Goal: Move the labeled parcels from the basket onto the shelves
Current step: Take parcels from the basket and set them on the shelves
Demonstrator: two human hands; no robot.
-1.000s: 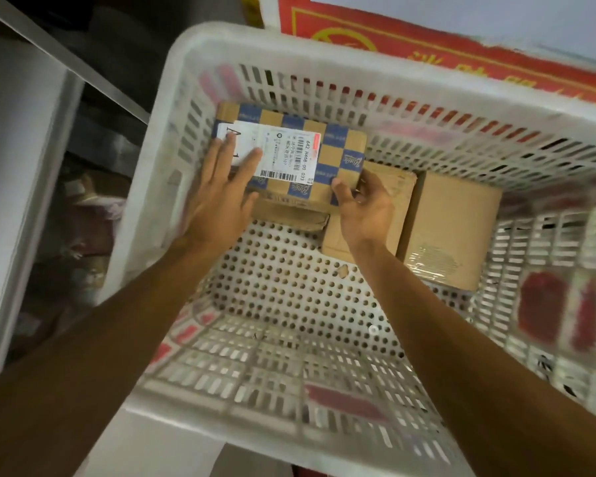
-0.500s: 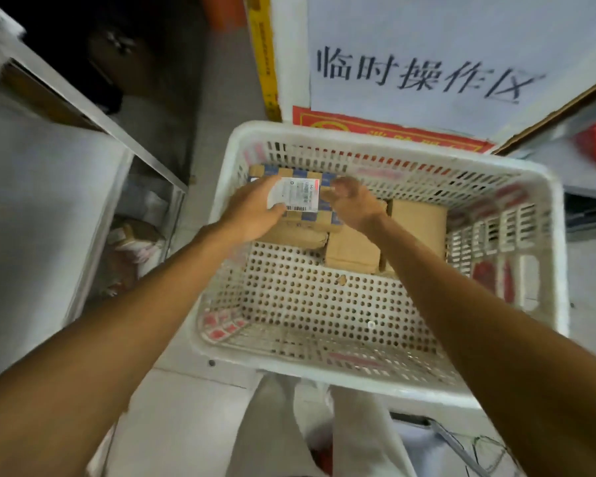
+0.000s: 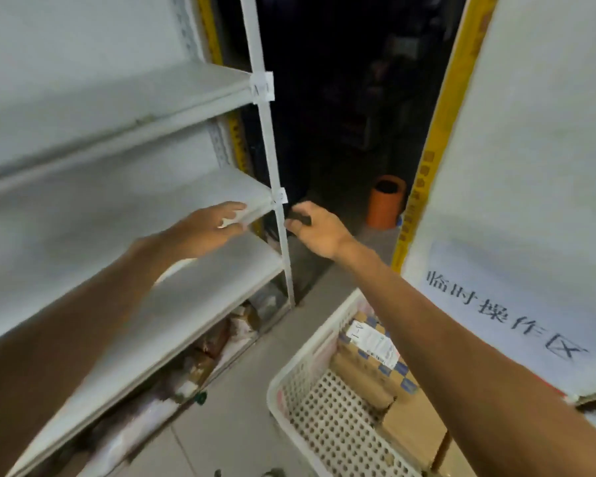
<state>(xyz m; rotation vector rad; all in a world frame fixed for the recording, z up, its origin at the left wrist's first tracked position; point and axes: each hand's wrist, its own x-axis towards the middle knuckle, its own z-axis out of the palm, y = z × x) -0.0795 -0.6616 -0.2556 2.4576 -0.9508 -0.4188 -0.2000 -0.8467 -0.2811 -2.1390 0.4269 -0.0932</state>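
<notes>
**Operator:** Background: a dark aisle (image 3: 341,98) runs between white metal shelves (image 3: 83,218) on my left and a white board (image 3: 530,166) with handwritten characters on my right. An orange bin (image 3: 386,201) stands in the aisle.

**Observer:** Where are the hands?

**Operator:** Both are raised in front of the shelves, apart, one on either side of the upright post (image 3: 272,149). The left hand (image 3: 210,228) is flat, with fingers straight, at the front edge of the second shelf down, near its right corner. I cannot tell whether it touches. The right hand (image 3: 319,232) has its fingers curled just beside the post. Something dark shows at the fingertips, and I cannot tell whether it is gripped.

**Observer:** And the parcels?

**Operator:** They are in the white basket (image 3: 300,359) on the floor (image 3: 241,425), lower right. The labelled parcel (image 3: 372,342) is a blue-checked box with its white label facing up. It lies at the basket's far end, on a plain brown box (image 3: 362,376). Paper tags (image 3: 263,87) mark the post at the shelf edges.
</notes>
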